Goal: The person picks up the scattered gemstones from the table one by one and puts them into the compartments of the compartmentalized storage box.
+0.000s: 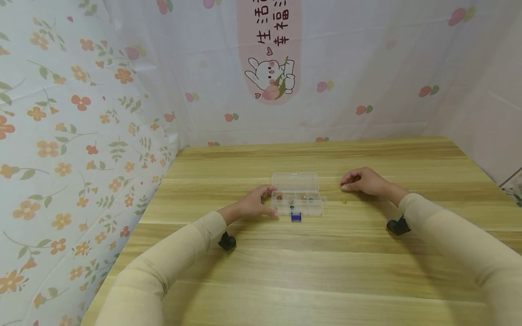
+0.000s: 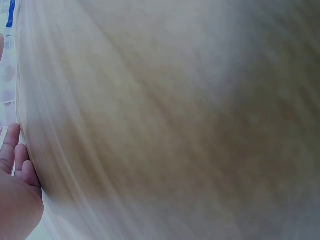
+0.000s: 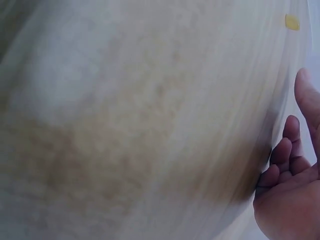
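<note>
A clear plastic compartment box (image 1: 297, 210) lies on the table with its lid (image 1: 295, 182) folded back. Several small coloured pieces sit in its cells, among them a red piece (image 1: 279, 198) and a dark piece (image 1: 292, 207). My left hand (image 1: 253, 203) holds the box's left end between thumb and fingers. To the right of the box, my right hand (image 1: 364, 182) pinches a small dark reddish piece (image 1: 342, 184) at its fingertips, low over the table. A yellow piece (image 1: 344, 202) lies just in front of that hand; it also shows in the right wrist view.
A blue latch (image 1: 296, 217) sticks out at the box's front edge. The wood-patterned table (image 1: 261, 271) reaches back to a printed cloth (image 1: 342, 54), and a floral cloth (image 1: 81, 158) hangs along the left side. Dark wrist mounts sit under both sleeves.
</note>
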Action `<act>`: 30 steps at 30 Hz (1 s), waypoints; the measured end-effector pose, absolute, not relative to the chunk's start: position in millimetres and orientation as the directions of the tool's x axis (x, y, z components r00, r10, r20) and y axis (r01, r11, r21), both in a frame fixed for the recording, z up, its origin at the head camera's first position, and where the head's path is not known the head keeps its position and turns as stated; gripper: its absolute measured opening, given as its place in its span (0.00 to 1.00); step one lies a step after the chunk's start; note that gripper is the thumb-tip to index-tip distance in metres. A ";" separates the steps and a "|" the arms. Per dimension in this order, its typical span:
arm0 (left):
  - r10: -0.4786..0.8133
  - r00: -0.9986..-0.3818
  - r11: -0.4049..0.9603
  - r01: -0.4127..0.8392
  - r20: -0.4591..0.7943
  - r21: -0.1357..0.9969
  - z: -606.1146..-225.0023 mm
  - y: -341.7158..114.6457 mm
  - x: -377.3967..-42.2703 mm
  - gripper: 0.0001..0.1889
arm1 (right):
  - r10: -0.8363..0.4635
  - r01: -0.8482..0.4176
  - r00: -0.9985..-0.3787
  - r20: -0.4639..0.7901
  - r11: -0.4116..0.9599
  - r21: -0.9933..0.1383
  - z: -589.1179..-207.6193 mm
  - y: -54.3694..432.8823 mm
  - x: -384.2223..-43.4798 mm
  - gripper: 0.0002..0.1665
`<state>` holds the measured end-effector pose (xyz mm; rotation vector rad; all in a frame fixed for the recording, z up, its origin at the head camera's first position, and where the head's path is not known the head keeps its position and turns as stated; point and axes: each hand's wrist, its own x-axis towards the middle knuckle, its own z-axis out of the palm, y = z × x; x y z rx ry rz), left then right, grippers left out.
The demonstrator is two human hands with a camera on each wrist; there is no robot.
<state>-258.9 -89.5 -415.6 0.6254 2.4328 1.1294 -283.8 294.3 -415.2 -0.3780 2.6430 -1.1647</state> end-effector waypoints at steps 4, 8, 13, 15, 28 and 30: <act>0.544 -0.825 0.572 0.232 -0.153 0.787 -414.9 -89.9 -259.0 0.41 | -0.323 -0.138 -0.942 -0.092 0.620 -0.772 -413.3 293.7 -282.5 0.17; 0.548 -0.822 0.572 0.233 -0.155 0.786 -414.6 -90.2 -259.2 0.42 | -0.326 -0.141 -0.942 -0.081 0.604 -0.784 -412.2 292.4 -282.1 0.18; 0.551 -0.820 0.565 0.231 -0.155 0.792 -414.8 -90.5 -259.1 0.42 | -0.326 -0.142 -0.942 -0.079 0.602 -0.786 -411.4 289.7 -282.0 0.18; 0.552 -0.819 0.562 0.230 -0.153 0.794 -414.5 -90.6 -258.9 0.42 | -0.326 -0.144 -0.942 -0.076 0.600 -0.787 -410.8 288.7 -281.9 0.18; 0.548 -0.822 0.557 0.221 -0.154 0.801 -414.5 -90.9 -258.5 0.41 | -0.331 -0.157 -0.942 -0.056 0.583 -0.797 -397.9 275.6 -275.1 0.19; 0.548 -0.822 0.553 0.220 -0.152 0.803 -414.4 -91.0 -258.4 0.41 | -0.334 -0.163 -0.941 -0.045 0.568 -0.807 -395.7 271.9 -272.5 0.19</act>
